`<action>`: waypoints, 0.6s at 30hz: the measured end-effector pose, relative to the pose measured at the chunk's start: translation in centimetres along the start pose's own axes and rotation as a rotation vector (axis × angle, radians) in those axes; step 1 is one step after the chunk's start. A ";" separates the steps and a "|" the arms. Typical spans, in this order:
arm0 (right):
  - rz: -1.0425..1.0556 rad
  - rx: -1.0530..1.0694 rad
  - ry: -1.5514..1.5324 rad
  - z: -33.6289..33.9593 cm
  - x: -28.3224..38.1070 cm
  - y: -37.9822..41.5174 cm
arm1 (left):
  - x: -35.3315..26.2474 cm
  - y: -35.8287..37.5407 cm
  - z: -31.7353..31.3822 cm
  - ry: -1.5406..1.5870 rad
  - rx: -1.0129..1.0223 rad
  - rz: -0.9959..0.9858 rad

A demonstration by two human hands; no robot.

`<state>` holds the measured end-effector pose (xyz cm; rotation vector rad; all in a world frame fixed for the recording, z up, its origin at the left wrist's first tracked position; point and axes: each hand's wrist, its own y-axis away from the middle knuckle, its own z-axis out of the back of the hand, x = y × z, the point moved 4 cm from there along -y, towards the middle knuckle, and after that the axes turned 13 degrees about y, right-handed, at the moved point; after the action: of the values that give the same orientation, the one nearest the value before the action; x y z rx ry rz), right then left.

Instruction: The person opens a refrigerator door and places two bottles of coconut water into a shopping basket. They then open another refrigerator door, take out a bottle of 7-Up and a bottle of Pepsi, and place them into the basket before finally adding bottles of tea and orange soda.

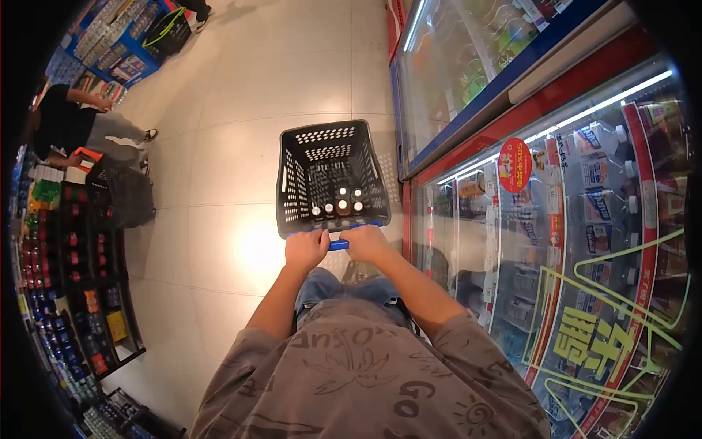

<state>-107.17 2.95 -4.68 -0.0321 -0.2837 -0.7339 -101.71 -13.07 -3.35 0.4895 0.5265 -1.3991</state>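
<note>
A black perforated shopping basket (296, 179) stands in front of me, with a blue handle bar (338, 246) along its near side. My left hand (306, 249) is closed around the left part of that bar. Around its right part my right hand (365, 243) is wrapped, a short stretch of blue showing between the two. Inside the basket, several bottles (343, 205) with light caps stand grouped near the handle end. Their labels are too small to read.
Glass-door coolers with bottled drinks (596, 175) line the right side, close to the basket. On the left, another person (80, 124) stands beside a dark basket (124, 190) and shelves of goods (73, 256). Pale floor tiles (241, 88) stretch ahead.
</note>
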 end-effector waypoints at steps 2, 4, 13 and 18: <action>-0.002 -0.037 -0.003 0.4 -0.8 -1.7 | 0.3 -2.1 0.5 0.000 -0.003 0.000; -0.016 -0.027 -0.004 0.9 -1.5 -3.6 | 0.7 -4.2 1.1 0.001 0.011 -0.002; -0.169 -0.067 0.008 2.5 -4.9 -12.8 | 3.1 -15.5 3.9 -0.005 0.049 -0.082; -0.274 -0.160 0.114 3.5 -7.2 -17.9 | 4.3 -22.4 4.9 -0.005 0.124 -0.099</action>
<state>-125.01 -5.18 -4.54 -0.1039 -0.1203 -1.0256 -123.25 -21.91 -2.39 0.5661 0.4670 -1.5334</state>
